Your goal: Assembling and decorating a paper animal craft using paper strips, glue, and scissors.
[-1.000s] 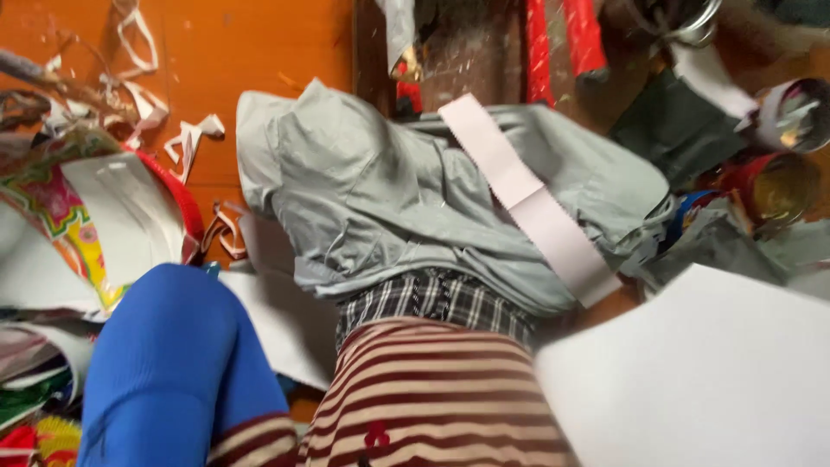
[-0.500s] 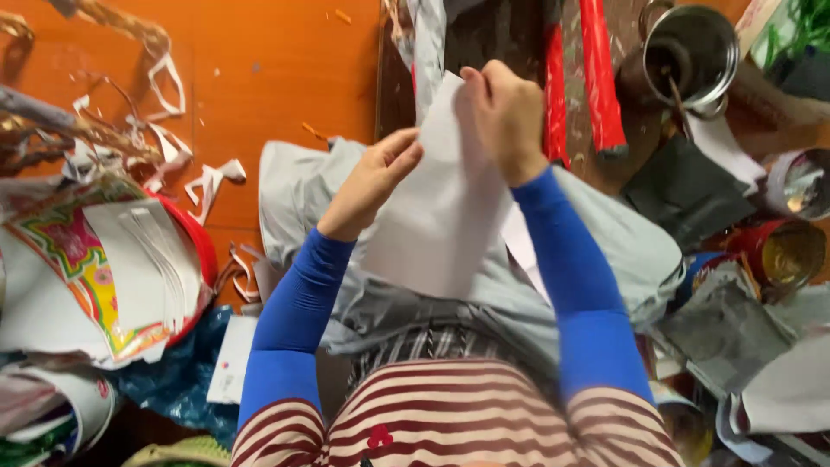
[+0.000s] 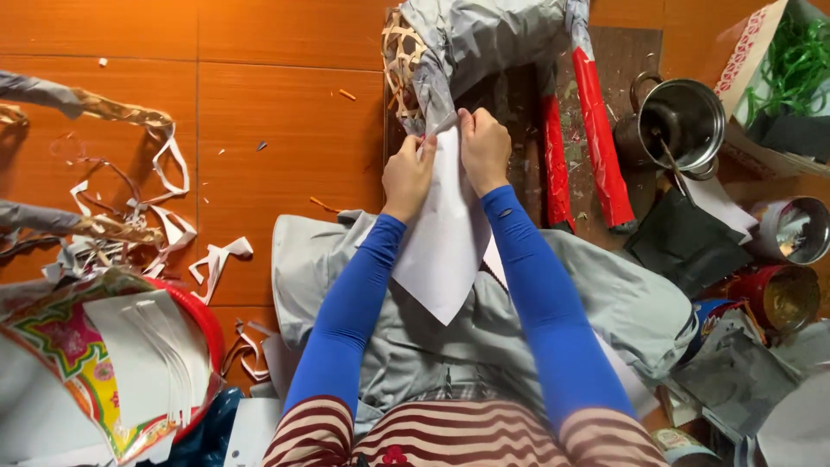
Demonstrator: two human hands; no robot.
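Raised hands (image 3: 445, 164) now pinch paper (image 3: 445, 251).

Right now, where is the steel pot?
In the head view, the steel pot stands at the upper right, just right of the two red strips, beside the cardboard box.

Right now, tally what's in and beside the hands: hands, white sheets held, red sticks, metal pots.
Hands: 2, left hand and right hand, both gripping the sheet's top edge
White paper sheet: 1
Red sticks: 2, lying to the right of the hands
Steel pot: 1
Total: 6
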